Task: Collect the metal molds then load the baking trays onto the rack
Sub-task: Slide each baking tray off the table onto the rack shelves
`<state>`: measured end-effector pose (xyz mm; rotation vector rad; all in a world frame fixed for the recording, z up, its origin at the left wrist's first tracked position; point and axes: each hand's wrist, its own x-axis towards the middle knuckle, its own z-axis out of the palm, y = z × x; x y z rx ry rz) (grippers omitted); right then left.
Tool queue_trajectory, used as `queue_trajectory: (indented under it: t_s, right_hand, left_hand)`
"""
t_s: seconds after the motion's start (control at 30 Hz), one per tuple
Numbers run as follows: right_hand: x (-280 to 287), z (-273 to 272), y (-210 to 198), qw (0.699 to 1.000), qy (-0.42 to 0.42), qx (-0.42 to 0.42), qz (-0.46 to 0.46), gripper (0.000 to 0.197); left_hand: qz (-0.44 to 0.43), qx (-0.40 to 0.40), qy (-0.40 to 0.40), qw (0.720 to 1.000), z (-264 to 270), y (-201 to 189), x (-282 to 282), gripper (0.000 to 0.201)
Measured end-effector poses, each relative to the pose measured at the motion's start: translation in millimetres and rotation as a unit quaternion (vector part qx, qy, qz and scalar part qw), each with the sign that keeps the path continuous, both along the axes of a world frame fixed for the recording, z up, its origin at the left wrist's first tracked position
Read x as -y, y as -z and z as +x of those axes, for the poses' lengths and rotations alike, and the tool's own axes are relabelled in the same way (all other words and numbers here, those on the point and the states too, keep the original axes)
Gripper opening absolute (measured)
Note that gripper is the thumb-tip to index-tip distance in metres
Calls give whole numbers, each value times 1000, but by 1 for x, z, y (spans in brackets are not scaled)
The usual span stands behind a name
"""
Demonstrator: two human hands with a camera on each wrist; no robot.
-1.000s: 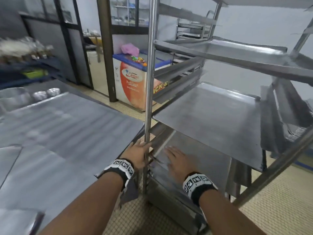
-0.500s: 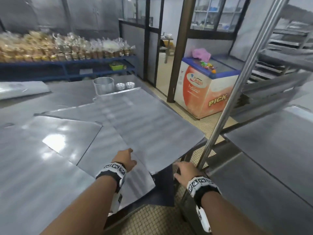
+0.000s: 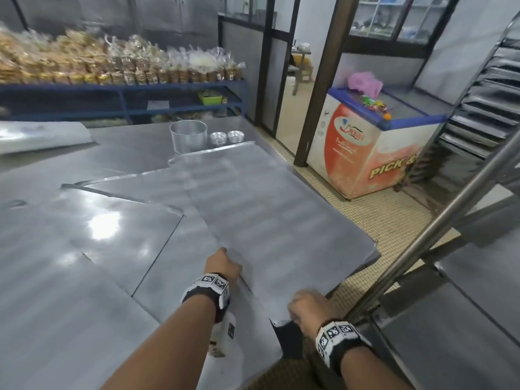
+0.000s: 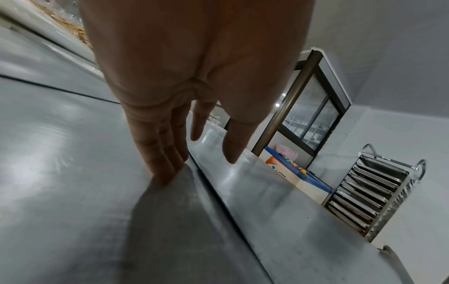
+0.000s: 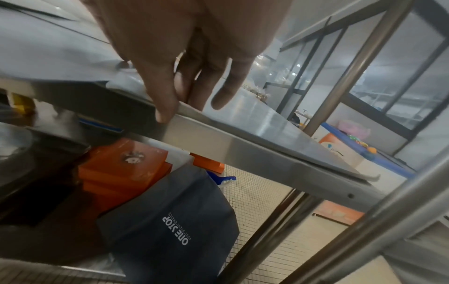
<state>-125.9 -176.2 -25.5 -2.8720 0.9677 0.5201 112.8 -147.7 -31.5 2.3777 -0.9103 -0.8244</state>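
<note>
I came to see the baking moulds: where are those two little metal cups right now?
In the head view the two small metal molds sit at the far edge of the steel table, just right of the round metal tin and behind the top baking tray.

Head view overhead; wrist views close.

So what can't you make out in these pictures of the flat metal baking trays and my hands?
- Head view: right hand's fingers curl out of sight at the top flat metal baking tray's near edge.
- Head view: small fluted metal molds too small to count.
- Left wrist view: left hand's palm hides the tray behind it.
</note>
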Motion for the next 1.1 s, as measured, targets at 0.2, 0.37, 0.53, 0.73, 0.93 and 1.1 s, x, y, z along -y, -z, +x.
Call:
queue_trajectory:
  t_s: [0.2,0.37,0.53,0.73,0.93,1.1]
  right_hand:
    - [-7,-1,-25,998,-53,20,25,10]
    - [-26,12,-13,990,-124,-40,61,23]
    - [-25,19,-18,989,-70,42,124,21]
    - [56,17,-38,983,105,118,98,27]
    - [153,14,-45,960,233,141,59,8]
    - [225,27,-40,948,277,138,69,26]
  left_hand:
    - [-16,-29,-98,995,5,0,17,42]
    - [-4,-62,-147,987,12,8,17,40]
    - [15,-75,-156,985,19,14,7,40]
    - [54,-77,-135,986,35,4,14,46]
    - [85,-9,-132,988,65,-21,41,37]
    - [84,-24,-154,984,97,-23,74,35]
